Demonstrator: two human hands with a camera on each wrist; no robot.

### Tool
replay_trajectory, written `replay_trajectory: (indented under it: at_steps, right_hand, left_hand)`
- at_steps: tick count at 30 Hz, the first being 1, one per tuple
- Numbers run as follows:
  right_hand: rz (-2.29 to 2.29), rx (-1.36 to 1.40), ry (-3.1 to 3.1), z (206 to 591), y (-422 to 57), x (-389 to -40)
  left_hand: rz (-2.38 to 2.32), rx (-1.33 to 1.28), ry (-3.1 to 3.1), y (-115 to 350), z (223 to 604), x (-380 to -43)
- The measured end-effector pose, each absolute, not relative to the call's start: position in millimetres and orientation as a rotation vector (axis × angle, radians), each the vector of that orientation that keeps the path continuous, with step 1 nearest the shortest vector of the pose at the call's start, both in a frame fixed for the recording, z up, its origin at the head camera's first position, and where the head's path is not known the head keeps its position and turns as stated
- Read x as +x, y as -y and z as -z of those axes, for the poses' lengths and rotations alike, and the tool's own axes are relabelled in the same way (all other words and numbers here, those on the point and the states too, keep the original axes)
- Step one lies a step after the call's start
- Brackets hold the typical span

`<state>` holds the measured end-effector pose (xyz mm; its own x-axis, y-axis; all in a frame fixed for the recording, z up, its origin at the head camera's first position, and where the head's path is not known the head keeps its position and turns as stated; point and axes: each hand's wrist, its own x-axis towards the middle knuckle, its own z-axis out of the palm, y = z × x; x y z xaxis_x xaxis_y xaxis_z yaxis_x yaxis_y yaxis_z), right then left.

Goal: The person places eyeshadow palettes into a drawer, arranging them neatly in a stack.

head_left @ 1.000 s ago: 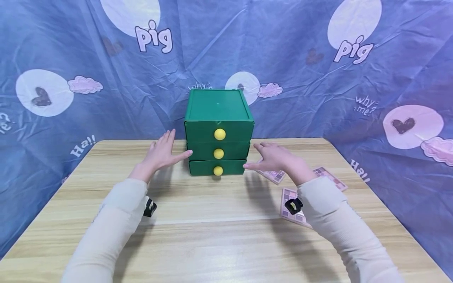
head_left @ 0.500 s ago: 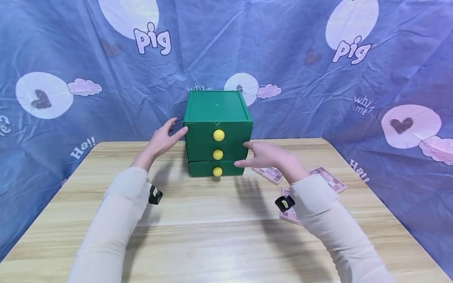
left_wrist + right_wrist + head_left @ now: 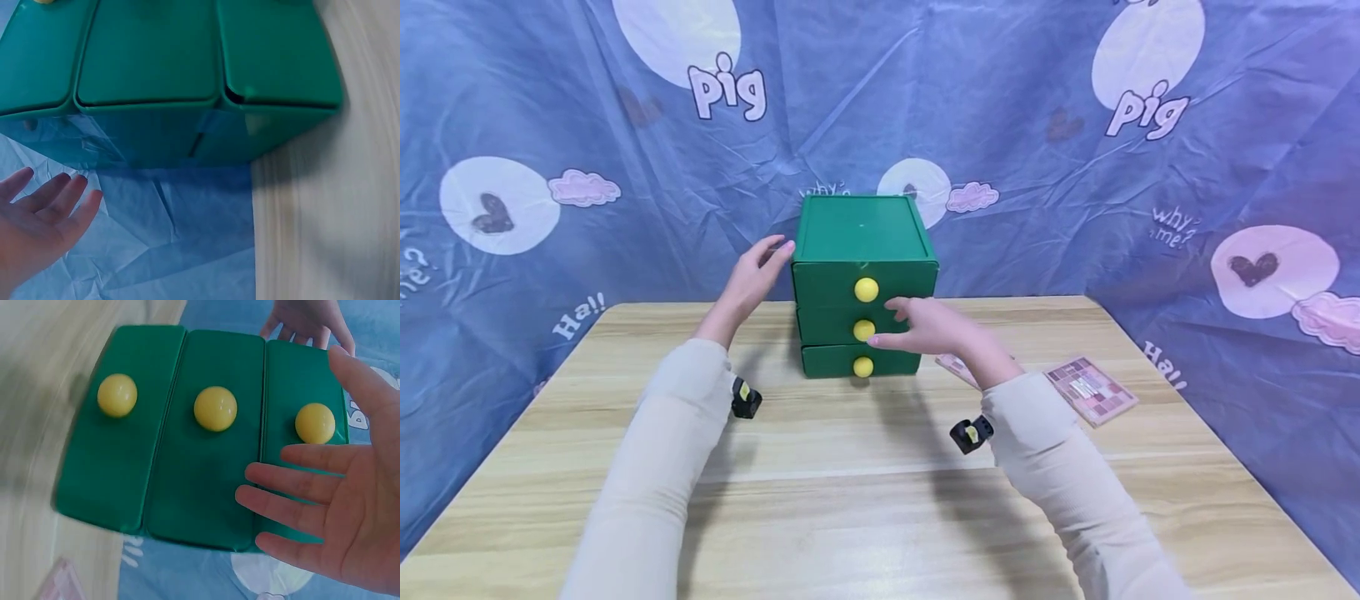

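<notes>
A green three-drawer cabinet stands at the back of the table, its drawers closed. Each drawer front carries a round yellow knob; the top knob, middle knob and bottom knob line up vertically. My left hand is beside the cabinet's upper left edge, fingers loosely extended and holding nothing; whether the thumb touches the cabinet cannot be told. My right hand hovers in front of the cabinet's right side, fingers spread, near the top and middle knobs. It grips nothing.
A pink makeup palette lies on the wooden table at the right. Another palette is partly hidden behind the right wrist. A blue printed cloth hangs behind and along both sides.
My left hand has risen to the cabinet's upper left edge. The right hand has moved left, across the cabinet's front. Its sleeve now covers a third palette seen earlier.
</notes>
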<state>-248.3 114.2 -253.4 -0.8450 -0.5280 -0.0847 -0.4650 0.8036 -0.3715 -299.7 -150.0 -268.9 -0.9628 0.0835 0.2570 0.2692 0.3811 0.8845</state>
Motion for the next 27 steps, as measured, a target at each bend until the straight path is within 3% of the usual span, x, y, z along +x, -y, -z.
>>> replay_trajectory:
  at_steps: [7,27]
  right_hand:
    - [0.757,-0.742,-2.747,262.8,-105.0,-252.2]
    - [1.399,-0.523,-2.625,280.8,-83.3,-261.6]
  left_hand:
    - [2.007,-0.290,2.304,141.1,264.7,-312.9]
    - [2.364,-0.166,2.057,133.6,257.6,-333.2]
